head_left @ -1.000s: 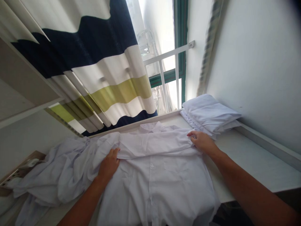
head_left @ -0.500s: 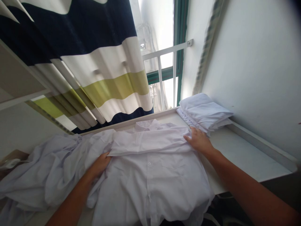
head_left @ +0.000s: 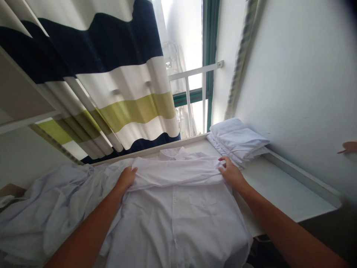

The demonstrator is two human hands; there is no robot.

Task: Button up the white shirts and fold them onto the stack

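A white button-up shirt (head_left: 178, 219) lies front up on a white table (head_left: 279, 190), its collar toward the window. A sleeve (head_left: 175, 173) is folded across the chest in a horizontal band. My left hand (head_left: 126, 179) presses on the left end of that band, fingers together on the cloth. My right hand (head_left: 231, 173) pinches the right end of the band at the shirt's shoulder.
A stack of folded white shirts (head_left: 237, 141) sits at the table's far right corner by the wall. A heap of loose white garments (head_left: 47, 212) lies to the left. Striped curtains (head_left: 111, 85) and a barred window (head_left: 192, 93) are behind. Another person's fingertips (head_left: 348, 147) show at the right edge.
My left hand slid out to the left and came back up onto the sleeve's left end. My right hand stayed at the sleeve's right end. The view shifted slightly.
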